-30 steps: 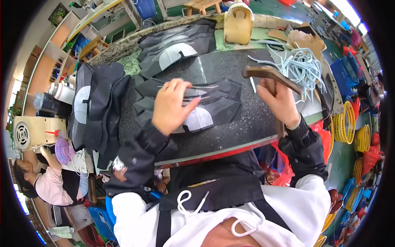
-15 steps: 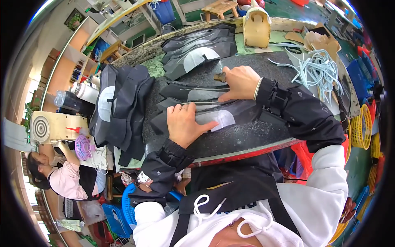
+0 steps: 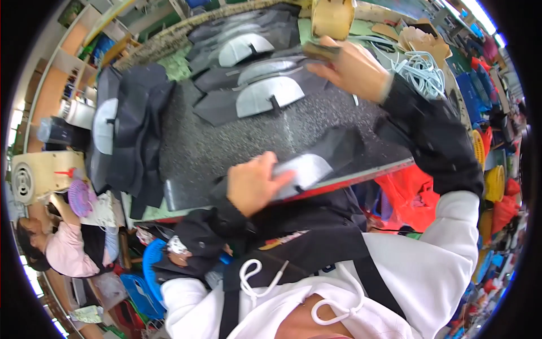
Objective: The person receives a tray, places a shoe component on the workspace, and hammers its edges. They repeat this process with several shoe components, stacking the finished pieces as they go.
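My left hand (image 3: 254,183) is at the near edge of the dark speckled worktop (image 3: 226,135). It grips the left end of a black sheet piece (image 3: 341,148) with a pale half-round patch (image 3: 312,171), its thumb lying over the patch. Farther off and to the right, my right hand (image 3: 357,72) is closed on a small brown block-shaped tool (image 3: 322,52), blurred by motion. That tool is over the right end of a row of overlapping black pieces (image 3: 217,107) with the same half-round patches.
A stack of black pieces (image 3: 135,124) lies at the left. Pale blue cords (image 3: 420,73) are heaped at the right rear, near a cream-coloured holder (image 3: 333,20). A purple fan (image 3: 82,198) and a seated person (image 3: 73,248) are off to the left.
My left hand has drawn one patched black piece toward me, away from the row. My right hand has moved right with the brown tool, and the whole view has shifted.
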The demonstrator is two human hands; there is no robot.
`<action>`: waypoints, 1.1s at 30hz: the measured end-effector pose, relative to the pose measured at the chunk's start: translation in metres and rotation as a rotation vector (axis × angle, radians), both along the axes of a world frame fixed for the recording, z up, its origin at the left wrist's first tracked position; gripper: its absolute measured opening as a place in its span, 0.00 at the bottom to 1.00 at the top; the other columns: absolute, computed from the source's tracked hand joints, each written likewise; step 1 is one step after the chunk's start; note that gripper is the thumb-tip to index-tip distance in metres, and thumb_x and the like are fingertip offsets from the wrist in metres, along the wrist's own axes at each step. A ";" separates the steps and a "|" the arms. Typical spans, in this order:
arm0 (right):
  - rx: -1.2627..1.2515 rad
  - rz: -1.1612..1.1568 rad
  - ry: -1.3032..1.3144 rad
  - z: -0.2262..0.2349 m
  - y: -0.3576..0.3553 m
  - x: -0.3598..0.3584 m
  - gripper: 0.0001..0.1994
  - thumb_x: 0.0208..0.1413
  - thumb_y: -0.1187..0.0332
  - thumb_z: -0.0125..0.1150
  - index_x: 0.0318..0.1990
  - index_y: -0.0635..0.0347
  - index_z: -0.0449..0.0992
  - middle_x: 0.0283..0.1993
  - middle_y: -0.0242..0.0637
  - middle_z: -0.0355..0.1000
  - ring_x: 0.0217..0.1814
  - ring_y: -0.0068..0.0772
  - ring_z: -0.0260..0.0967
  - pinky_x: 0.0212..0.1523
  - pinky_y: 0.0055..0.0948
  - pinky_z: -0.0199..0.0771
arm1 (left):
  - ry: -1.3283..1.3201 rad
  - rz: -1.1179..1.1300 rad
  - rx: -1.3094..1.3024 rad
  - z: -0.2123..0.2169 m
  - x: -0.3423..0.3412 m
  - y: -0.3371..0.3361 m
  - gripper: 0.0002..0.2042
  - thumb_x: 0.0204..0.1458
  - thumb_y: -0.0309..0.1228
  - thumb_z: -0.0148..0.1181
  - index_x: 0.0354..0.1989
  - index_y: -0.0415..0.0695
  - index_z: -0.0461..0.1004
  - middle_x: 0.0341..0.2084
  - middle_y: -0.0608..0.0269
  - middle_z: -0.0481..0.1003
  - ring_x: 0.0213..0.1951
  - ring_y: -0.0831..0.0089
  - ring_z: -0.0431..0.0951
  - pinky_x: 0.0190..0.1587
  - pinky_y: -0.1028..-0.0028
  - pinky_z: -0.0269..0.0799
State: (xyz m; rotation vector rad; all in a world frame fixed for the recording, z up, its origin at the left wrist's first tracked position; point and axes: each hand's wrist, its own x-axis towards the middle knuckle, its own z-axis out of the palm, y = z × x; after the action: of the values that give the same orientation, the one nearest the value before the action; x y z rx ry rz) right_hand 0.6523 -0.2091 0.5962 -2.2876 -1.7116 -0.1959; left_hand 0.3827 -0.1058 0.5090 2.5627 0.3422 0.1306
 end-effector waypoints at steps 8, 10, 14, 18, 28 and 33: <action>-0.181 0.014 0.708 -0.057 -0.108 -0.110 0.07 0.57 0.67 0.60 0.40 0.57 0.72 0.27 0.49 0.71 0.28 0.57 0.71 0.26 0.45 0.70 | -0.157 -0.159 -0.070 -0.012 0.021 0.044 0.17 0.48 0.41 0.66 0.36 0.39 0.73 0.25 0.54 0.77 0.30 0.57 0.79 0.33 0.61 0.73; -0.243 0.034 0.710 -0.053 -0.105 -0.111 0.08 0.57 0.67 0.60 0.41 0.59 0.72 0.28 0.49 0.71 0.29 0.55 0.71 0.28 0.43 0.70 | -0.317 -0.180 -0.247 -0.016 0.052 0.032 0.15 0.48 0.35 0.67 0.38 0.37 0.75 0.24 0.56 0.77 0.31 0.60 0.80 0.32 0.65 0.73; -0.281 0.095 0.755 -0.051 -0.104 -0.096 0.09 0.56 0.69 0.62 0.42 0.61 0.73 0.30 0.49 0.71 0.31 0.52 0.72 0.30 0.40 0.70 | -0.056 -0.201 -0.368 -0.027 0.086 0.012 0.10 0.48 0.29 0.64 0.37 0.38 0.77 0.28 0.58 0.77 0.33 0.60 0.78 0.34 0.66 0.73; -0.118 0.113 0.805 -0.049 -0.102 -0.074 0.09 0.56 0.71 0.61 0.43 0.61 0.73 0.28 0.47 0.71 0.29 0.52 0.71 0.29 0.39 0.70 | -0.180 -0.294 -0.147 -0.038 0.086 0.007 0.08 0.47 0.28 0.63 0.36 0.40 0.78 0.28 0.60 0.76 0.31 0.60 0.77 0.33 0.66 0.73; -0.508 0.033 0.480 -0.044 -0.074 -0.051 0.11 0.56 0.71 0.59 0.47 0.59 0.75 0.35 0.47 0.72 0.29 0.52 0.71 0.30 0.40 0.73 | -0.027 -0.198 -0.277 -0.015 0.081 0.005 0.09 0.48 0.27 0.58 0.38 0.45 0.78 0.29 0.61 0.72 0.34 0.59 0.76 0.35 0.61 0.73; -0.109 0.268 0.522 -0.071 -0.084 -0.040 0.11 0.59 0.69 0.57 0.48 0.61 0.75 0.38 0.51 0.72 0.31 0.52 0.72 0.30 0.39 0.72 | -0.144 -0.215 -0.071 -0.018 0.053 -0.009 0.14 0.46 0.26 0.63 0.44 0.43 0.78 0.29 0.58 0.73 0.33 0.62 0.76 0.36 0.66 0.71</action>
State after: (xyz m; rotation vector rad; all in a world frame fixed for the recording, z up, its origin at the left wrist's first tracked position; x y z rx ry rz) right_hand 0.6123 -0.2932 0.5250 -1.9133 -1.7367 0.5132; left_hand 0.4352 -0.1151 0.4914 2.4835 0.0160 0.2180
